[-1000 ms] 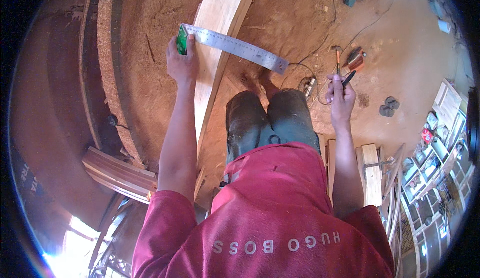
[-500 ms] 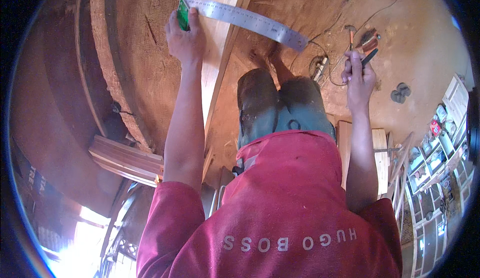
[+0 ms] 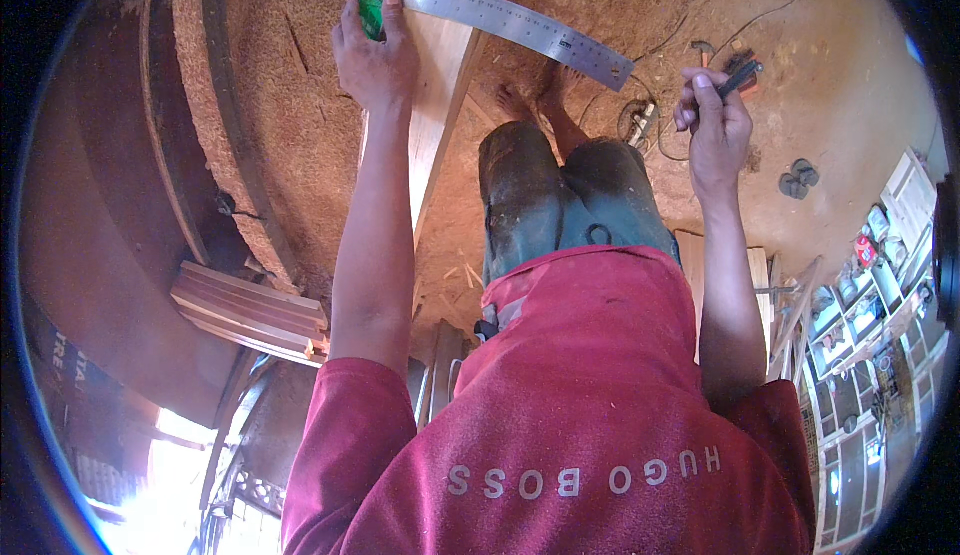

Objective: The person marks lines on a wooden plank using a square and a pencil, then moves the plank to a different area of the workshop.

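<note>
Both hands sit higher than before. Left hand (image 3: 375,55) fingers pinch the square (image 3: 500,20) on the plank (image 3: 440,105), blade pointing right toward the right hand (image 3: 712,125), whose fingers grip a pencil (image 3: 738,78).

Left hand (image 3: 375,55) pins square (image 3: 500,20) on plank (image 3: 440,85) — right hand (image 3: 715,125) grips pencil (image 3: 738,78).

Plank (image 3: 440,85) top (frame-cut)

Steel try square (image 3: 500,17) (green stock) lies across pale plank (image 3: 450,65) — flat.
</note>
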Action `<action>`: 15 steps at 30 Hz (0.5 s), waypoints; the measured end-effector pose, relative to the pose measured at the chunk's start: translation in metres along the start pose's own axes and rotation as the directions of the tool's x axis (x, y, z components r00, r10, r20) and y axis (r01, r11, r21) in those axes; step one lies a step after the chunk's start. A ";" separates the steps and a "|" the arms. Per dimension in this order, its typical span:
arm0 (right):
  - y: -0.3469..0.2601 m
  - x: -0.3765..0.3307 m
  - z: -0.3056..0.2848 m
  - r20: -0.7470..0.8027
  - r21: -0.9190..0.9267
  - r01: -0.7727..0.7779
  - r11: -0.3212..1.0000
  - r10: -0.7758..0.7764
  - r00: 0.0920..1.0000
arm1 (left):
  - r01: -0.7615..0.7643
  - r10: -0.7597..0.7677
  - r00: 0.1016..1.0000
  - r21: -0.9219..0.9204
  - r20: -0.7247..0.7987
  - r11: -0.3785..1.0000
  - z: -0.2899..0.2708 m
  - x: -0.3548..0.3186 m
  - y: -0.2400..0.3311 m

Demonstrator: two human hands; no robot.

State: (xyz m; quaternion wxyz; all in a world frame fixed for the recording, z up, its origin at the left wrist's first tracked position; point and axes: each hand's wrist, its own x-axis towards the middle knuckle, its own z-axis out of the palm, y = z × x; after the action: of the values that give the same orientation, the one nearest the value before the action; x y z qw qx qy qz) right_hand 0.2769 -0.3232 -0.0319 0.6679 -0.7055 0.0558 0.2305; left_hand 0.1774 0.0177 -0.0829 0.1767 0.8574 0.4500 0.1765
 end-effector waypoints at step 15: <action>-0.038 0.039 0.086 0.211 -0.235 0.406 0.883 -0.361 0.908 | -0.015 0.015 1.000 -0.035 0.009 0.999 -0.004 0.001 0.005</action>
State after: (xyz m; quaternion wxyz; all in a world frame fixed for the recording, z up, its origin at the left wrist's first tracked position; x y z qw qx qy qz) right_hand 0.3046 -0.2268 -0.0131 0.5984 -0.7671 -0.1716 0.1550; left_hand 0.1796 0.0166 -0.0771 0.1923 0.8584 0.4395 0.1816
